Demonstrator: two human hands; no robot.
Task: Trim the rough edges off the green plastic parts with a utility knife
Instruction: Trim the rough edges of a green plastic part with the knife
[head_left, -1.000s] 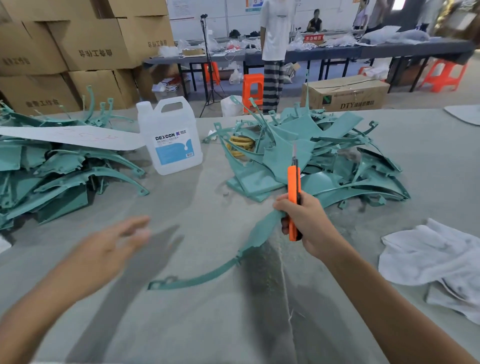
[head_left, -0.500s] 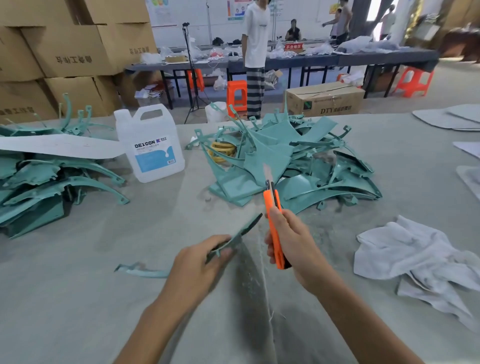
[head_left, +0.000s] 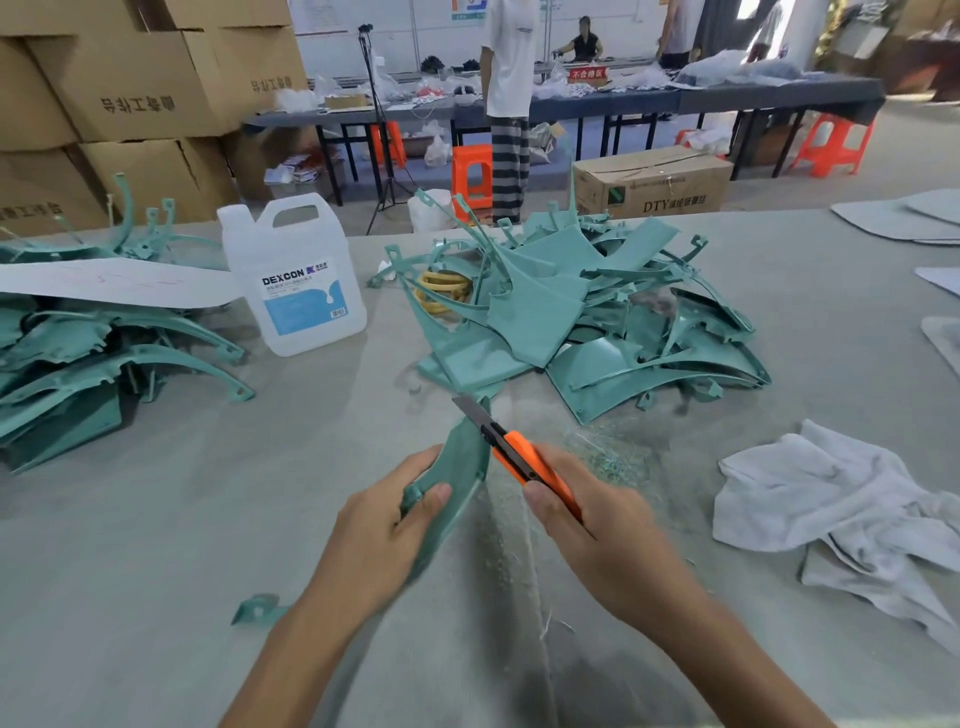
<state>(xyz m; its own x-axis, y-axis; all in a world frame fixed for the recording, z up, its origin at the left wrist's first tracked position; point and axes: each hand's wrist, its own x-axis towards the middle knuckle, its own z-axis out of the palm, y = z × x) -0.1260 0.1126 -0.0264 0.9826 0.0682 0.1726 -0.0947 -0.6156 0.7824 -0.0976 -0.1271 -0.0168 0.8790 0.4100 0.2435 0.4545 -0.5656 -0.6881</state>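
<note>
1. Left hand (head_left: 379, 530): it grips the curved green plastic part (head_left: 460, 462) near its middle, with the thumb over the upper face and the fingers wrapped beneath.
2. Held part: it rises off the table (head_left: 156, 545) from the left hand, with its narrow upper tip pointing toward the far side. Its lower end passes under the left forearm and comes out on the left as a small lug (head_left: 257, 608) lying on the table.
3. Right hand (head_left: 597, 525): it is clenched round the orange utility knife (head_left: 524, 462). The blade (head_left: 470, 410) is extended and points up and to the left.
4. Contact: the blade crosses the right edge of the held part near its tip. It appears to touch the plastic, but blur at that spot prevents certainty.
5. Waste: fine green shavings (head_left: 608, 457) lie on the table just right of the knife.
6. Main stock: a heap of green parts (head_left: 571, 322) sits on the table beyond both hands, with a yellow ring (head_left: 447, 291) among its left side.
7. Second heap (head_left: 78, 353): it lies at the left edge of the table, with a white sheet (head_left: 114, 283) on top.
8. A white jug (head_left: 296, 280) with a blue label stands upright between the two heaps.
9. A crumpled white cloth (head_left: 831, 499) lies on the table to the right of the right hand, apart from it.
</note>
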